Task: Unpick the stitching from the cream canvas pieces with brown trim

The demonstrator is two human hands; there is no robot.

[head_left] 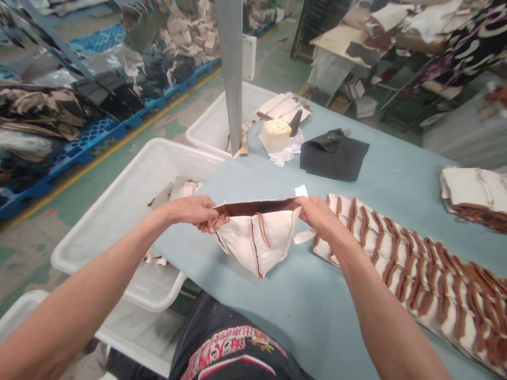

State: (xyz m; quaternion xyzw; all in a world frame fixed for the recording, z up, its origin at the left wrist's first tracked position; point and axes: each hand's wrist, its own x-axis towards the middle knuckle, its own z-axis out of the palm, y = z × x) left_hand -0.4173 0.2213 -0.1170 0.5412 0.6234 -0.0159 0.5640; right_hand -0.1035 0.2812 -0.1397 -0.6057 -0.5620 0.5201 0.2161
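Observation:
Between my two hands a cream fabric bag piece (261, 240) with brown seams hangs over the blue-green table, its mouth spread and a dark brown inside showing. My left hand (198, 211) is closed on its left top corner, where a brown cord bunches at the fingers. My right hand (315, 211) pinches the right top corner. A white tag sticks up beside that hand, and a white strip hangs below it. To the right, a long row of overlapping cream and brown pieces (400, 253) lies close to my right forearm.
A white plastic bin (130, 169) with fabric pieces stands left of the table (253, 177). A metal post (233, 79) rises at its far edge. Black cloth (336, 158), a yellowish block (275, 133) and a cream stack (475, 190) lie on top. Blue pallets (95, 129) hold piled goods.

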